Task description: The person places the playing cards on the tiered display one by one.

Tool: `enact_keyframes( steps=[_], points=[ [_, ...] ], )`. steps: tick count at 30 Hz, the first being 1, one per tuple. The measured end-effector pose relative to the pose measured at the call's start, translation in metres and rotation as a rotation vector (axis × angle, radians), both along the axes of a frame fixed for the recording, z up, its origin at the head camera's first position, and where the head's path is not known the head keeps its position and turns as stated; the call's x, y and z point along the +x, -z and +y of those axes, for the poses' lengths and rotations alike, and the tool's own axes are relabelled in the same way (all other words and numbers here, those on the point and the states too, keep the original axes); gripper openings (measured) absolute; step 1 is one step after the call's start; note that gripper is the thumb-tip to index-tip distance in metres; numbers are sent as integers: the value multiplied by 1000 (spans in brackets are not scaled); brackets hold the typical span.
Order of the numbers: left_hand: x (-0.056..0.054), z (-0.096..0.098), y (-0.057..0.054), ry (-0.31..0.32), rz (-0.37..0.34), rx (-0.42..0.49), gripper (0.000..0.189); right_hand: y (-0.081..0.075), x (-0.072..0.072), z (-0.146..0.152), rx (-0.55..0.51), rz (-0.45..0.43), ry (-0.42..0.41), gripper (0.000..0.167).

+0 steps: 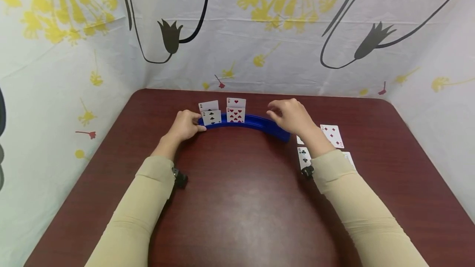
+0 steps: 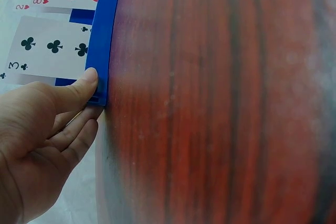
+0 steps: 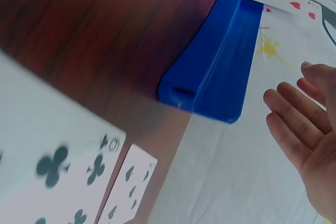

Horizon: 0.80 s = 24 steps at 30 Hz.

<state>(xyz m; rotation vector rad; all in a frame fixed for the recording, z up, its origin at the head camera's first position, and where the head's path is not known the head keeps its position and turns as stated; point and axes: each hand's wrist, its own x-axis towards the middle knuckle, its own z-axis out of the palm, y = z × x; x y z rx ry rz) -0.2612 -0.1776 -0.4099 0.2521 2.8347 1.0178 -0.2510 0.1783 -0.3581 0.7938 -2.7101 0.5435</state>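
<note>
A blue curved card holder [image 1: 256, 123] lies on the table, and my left hand [image 1: 184, 126] pinches its left end, thumb [image 2: 90, 77] on the front wall and fingers behind. Close to that thumb, a three of clubs [image 2: 47, 45] stands in the slot, overlapping another card [image 1: 209, 104] behind it. To its right stands an eight of hearts [image 1: 235, 114] in front of a two of hearts [image 1: 236, 101]. My right hand [image 1: 293, 116] hovers by the holder's right end, fingers loosely bent with nothing in them.
Face-up cards lie on the table to the right, partly hidden by the right forearm: a six of clubs [image 1: 304, 158], a diamond card [image 1: 332, 136], a spade card [image 3: 128, 182] and another card [image 1: 349, 158]. A patterned cloth [image 1: 245, 65] hangs behind the table.
</note>
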Motion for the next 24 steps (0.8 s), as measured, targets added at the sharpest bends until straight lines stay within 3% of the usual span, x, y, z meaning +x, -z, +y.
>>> enact_keyframes(
  steps=[24],
  points=[
    [0,1,0,4,10,-5,54,5,0,46,-42,-54,29,18]
  ],
)
